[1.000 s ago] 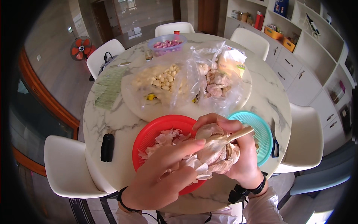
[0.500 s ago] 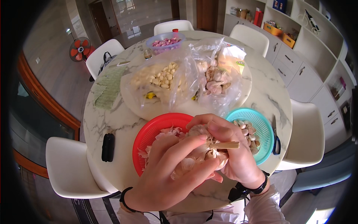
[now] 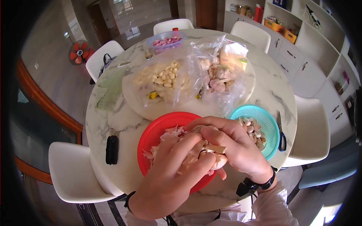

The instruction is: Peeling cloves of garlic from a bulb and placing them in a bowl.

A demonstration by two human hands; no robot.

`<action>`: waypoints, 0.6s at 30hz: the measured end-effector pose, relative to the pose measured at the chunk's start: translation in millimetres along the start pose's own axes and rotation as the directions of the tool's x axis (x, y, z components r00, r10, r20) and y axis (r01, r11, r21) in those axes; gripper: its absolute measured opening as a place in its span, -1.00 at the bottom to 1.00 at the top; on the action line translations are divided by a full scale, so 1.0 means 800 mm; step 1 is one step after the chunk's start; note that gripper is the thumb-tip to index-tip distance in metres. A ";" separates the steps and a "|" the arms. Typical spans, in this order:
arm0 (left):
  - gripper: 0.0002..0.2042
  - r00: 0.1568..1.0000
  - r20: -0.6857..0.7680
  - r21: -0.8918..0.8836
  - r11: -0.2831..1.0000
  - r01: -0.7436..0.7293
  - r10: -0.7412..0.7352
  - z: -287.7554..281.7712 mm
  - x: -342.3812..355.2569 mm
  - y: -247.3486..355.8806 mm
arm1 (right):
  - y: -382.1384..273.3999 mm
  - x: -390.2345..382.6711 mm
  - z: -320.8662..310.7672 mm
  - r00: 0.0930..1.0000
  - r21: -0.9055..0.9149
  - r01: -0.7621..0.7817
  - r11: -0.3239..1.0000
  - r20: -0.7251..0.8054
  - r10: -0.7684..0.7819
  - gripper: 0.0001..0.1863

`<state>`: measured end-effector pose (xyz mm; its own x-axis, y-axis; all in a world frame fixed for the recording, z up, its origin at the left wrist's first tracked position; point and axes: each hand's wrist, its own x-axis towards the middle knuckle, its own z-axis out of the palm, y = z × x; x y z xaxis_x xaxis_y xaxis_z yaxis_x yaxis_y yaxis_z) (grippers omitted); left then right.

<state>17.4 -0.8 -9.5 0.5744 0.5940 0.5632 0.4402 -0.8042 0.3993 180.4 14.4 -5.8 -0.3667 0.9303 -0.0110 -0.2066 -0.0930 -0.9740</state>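
Your left hand [image 3: 164, 182] and right hand [image 3: 237, 147] meet over the right part of the red basket [image 3: 149, 132], the landmark for everything here; between them sits the garlic bulb [image 3: 219, 162], above that basket, its dry stalk [image 3: 217, 149] pointing rightward. Your left forefinger and thumb pinch it from the left, set a little apart; your right hand curls round its far side, the thumb bent over the top near the stalk; the fingertips underneath are hidden, so how firmly they press cannot be told.

The two-handed hold probably suits a bulky, flaky thing, one side steadying what the other grips; held above the red basket, loose bits would likely drop among the papery skins [image 3: 171, 134] in it. The turquoise basket [image 3: 274, 132] stands just right of the red one, with unpeeled cloves [image 3: 250, 130] in it, presumably there to be near your right hand; the scissors [image 3: 281, 135] lie farther right on the bench [image 3: 126, 128]; the bag of pale cloves [image 3: 165, 77] and the bag of whole bulbs [image 3: 222, 81] sit beyond the red basket, perhaps to leave your forearms room; a black case [image 3: 112, 150] lies to its left.
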 end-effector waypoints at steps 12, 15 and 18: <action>-0.74 0.993 0.056 -0.045 0.993 0.107 -0.105 -0.012 0.000 0.010 | 0.007 0.006 0.003 0.989 0.079 -0.129 0.988 0.086 0.122 -0.66; -0.74 0.993 0.017 -0.039 0.992 0.121 -0.121 -0.015 -0.004 0.009 | 0.012 0.010 0.001 0.976 0.189 -0.199 0.961 0.127 0.177 -0.62; -0.73 0.996 0.019 -0.051 0.995 0.089 -0.088 -0.018 -0.005 0.010 | 0.015 0.014 0.002 0.957 0.248 -0.259 0.933 0.193 0.215 -0.61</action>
<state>8.8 -10.2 1.6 0.5465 0.6625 0.5123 0.4538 -0.7484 0.4837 172.4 23.1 -17.3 -0.5708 0.8020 -0.1760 -0.3224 -0.4161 -0.8502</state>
